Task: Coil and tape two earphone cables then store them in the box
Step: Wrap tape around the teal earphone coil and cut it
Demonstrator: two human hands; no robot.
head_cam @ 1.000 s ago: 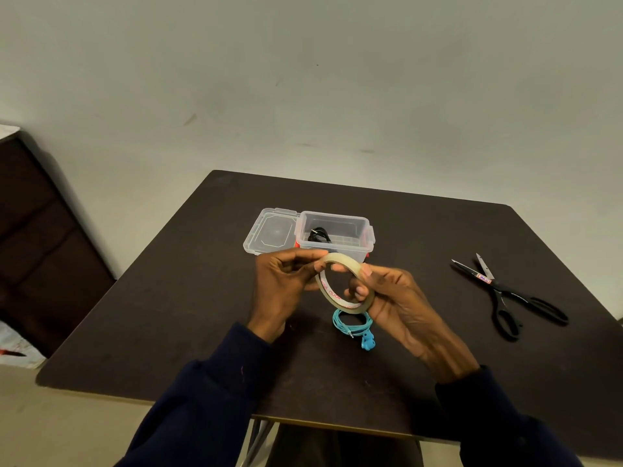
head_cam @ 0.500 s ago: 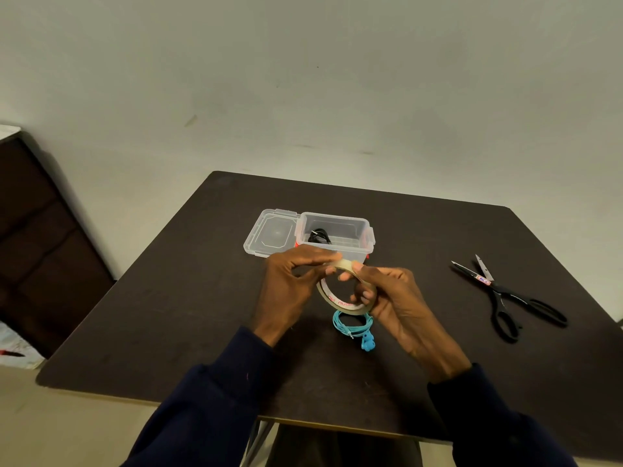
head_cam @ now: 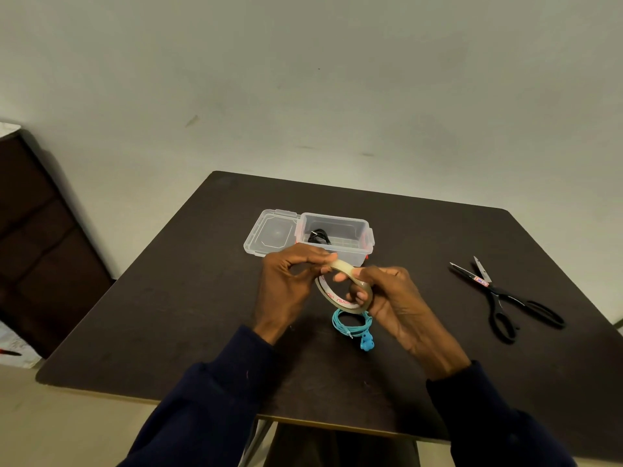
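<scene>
1. Grip state. The right grip (head_cam: pixel 394 298) held the tape roll (head_cam: pixel 342 267), with fingers curled through the core and the thumb on the outer band. The left grip (head_cam: pixel 286 284) pinched the roll's upper rim between thumb and forefinger. It could not be told whether a tape end was lifted.

2. Change from earlier frames. One second before, the roll faced the camera more openly and the two grips stood slightly apart. The grips then closed toward each other, and the roll sat tilted between them, its far rim raised. The other items had not moved.

3. Task items.
- The blue cable (head_cam: pixel 338 326) lay coiled on the desk (head_cam: pixel 188 298) directly below the right grip's fingers, apart from the roll, its earbuds at the near side.
- The box (head_cam: pixel 332 215) stood open just beyond both grips.
- The black cable (head_cam: pixel 318 236) lay coiled inside the box, at its left end.
- The lid (head_cam: pixel 273 232) lay flat, touching the box's left side, beyond the left grip.

4. Other items. The scissors (head_cam: pixel 505 298) lay partly open on the desk, well to the right of the right grip, with the blades pointing away.
</scene>
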